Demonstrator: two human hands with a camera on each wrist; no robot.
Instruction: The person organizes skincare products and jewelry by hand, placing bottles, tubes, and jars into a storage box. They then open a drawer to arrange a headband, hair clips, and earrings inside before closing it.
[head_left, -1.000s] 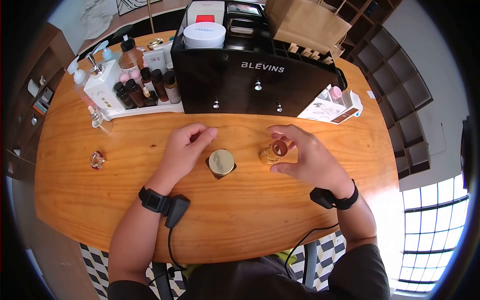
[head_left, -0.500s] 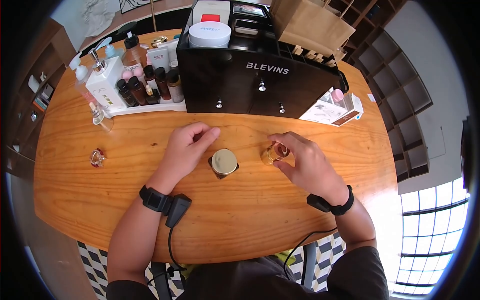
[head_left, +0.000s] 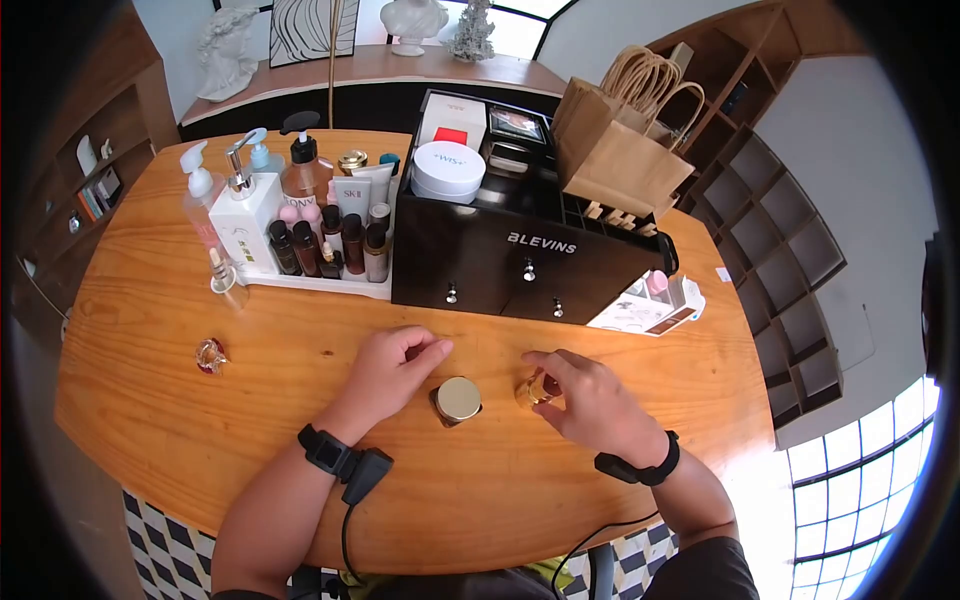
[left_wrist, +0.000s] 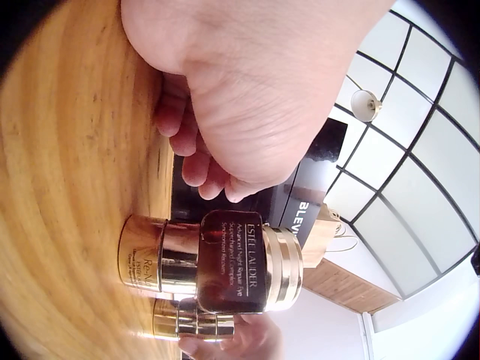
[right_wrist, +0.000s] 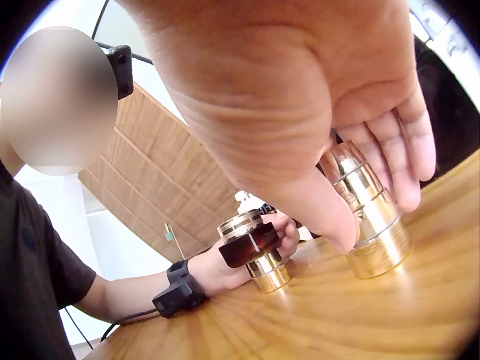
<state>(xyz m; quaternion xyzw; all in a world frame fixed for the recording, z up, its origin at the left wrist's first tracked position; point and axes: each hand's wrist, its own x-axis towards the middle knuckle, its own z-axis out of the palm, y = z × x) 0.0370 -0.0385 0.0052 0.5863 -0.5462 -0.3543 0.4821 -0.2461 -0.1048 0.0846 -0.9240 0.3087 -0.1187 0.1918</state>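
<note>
A dark brown eye-cream jar (left_wrist: 234, 261) with a gold lid (head_left: 459, 398) is stacked on a gold jar (left_wrist: 142, 253) at the middle of the table. To its right in the head view stands a stack of gold jars (right_wrist: 364, 214). My right hand (head_left: 592, 405) is around the upper part of this stack, thumb on the near side and fingers behind, so its top is mostly hidden. My left hand (head_left: 392, 375) rests on the table just left of the brown jar, fingers loosely curled and holding nothing.
A black drawer box (head_left: 480, 255) stands behind the hands, with paper bags (head_left: 625, 150) on it. Left of it, a white tray (head_left: 330, 286) holds several bottles. A small clear-and-red ornament (head_left: 211, 356) lies at the left. A small dropper bottle (head_left: 228, 285) stands near the tray.
My right thumb and fingers have closed in around the gold stack. The head view has tilted up, so everything sits lower in it. My left hand stays in place by the brown jar.
</note>
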